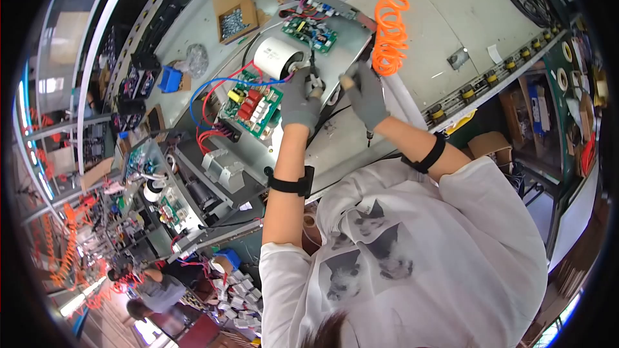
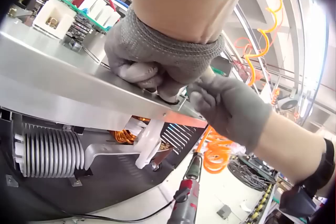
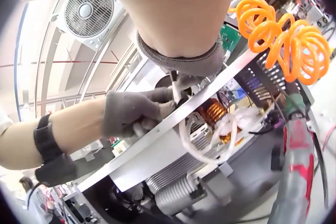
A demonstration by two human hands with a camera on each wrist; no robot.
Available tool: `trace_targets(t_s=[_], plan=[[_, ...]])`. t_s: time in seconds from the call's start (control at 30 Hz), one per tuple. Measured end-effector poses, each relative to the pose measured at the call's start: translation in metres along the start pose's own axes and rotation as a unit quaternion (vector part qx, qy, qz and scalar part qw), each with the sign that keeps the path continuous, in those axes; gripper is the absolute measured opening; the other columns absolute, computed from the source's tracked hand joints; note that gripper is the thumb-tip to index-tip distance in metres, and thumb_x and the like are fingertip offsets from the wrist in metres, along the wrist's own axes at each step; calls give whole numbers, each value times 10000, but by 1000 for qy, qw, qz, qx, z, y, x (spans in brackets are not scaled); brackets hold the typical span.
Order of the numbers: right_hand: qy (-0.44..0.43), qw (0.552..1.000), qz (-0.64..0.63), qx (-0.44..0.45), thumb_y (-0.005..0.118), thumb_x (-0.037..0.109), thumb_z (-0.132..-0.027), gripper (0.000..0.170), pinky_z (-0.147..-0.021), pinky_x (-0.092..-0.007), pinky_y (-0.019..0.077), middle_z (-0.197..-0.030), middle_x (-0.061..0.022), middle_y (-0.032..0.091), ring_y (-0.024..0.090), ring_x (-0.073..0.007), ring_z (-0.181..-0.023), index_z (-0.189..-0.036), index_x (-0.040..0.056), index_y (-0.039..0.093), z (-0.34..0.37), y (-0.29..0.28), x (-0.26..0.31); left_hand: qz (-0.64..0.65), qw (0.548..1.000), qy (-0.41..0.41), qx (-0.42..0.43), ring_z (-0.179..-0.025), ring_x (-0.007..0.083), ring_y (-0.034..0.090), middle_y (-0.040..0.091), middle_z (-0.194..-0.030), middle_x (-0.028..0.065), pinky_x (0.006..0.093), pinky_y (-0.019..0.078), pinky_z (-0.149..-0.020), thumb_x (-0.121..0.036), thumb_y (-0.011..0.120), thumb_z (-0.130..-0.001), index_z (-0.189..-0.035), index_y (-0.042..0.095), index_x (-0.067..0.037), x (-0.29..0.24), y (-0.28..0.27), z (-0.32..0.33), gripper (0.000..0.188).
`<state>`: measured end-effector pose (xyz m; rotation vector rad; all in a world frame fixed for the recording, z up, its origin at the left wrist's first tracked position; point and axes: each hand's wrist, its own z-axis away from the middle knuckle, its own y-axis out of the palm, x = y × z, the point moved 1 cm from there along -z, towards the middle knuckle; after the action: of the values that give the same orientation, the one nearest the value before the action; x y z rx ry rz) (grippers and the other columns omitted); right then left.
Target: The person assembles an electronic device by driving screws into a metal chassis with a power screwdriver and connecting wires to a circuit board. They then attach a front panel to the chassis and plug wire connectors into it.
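A grey-gloved left hand is curled at the edge of a metal panel, beside a large white cylindrical capacitor. Its fingers pinch a white-sleeved cable where it rises by the panel edge; a dark piece shows under the fingertips. The gloved right hand is close by on the other side, fingertips bent toward the same edge in the left wrist view. Whether it grips the cable I cannot tell. Below the panel, the white sleeving loops near a copper coil.
A green circuit board with red and blue wires sits left of the hands, another board beyond. An orange coiled hose hangs at the right, a red-grey power tool below it. A cardboard box of screws stands behind.
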<state>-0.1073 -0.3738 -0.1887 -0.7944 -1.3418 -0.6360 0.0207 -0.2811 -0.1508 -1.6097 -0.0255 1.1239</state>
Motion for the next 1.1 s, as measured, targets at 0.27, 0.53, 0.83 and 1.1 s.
trace_targets(t_s=[0.27,0.53,0.83,1.1], plan=[[-190,922,320,108,636,262,-789,329,-813,-403,460,-1123,-134,508,532,-289,-1001,-1070,102,577,15,13,-52,72,997,-16,36,-825,231,590,612,-912,135,312,462,-736,-95,635,-740,-1070,533,-22,13,3,-6,353],[-263,890,363,86,652,195,-674,350,-907,-388,373,-1005,-61,557,489,-230,-1031,-1010,114,597,-7,16,-87,104,994,-14,37,-852,136,585,633,-996,83,253,458,-756,-10,608,-757,-1092,534,-23,19,3,-2,344],[-278,904,323,-43,647,222,-648,402,-831,-411,325,-1026,-87,575,488,-264,-969,-1023,89,594,-12,53,-61,131,991,11,33,-893,140,587,634,-1000,75,261,459,-777,-17,604,-772,-1118,529,-13,7,3,4,354],[-289,880,351,140,672,195,-633,441,-920,-483,312,-1142,-22,535,379,-313,-1140,-1068,199,604,-5,17,-77,119,992,-39,15,-936,161,599,629,-1027,133,268,465,-801,-6,603,-780,-1150,491,32,-6,0,5,389]])
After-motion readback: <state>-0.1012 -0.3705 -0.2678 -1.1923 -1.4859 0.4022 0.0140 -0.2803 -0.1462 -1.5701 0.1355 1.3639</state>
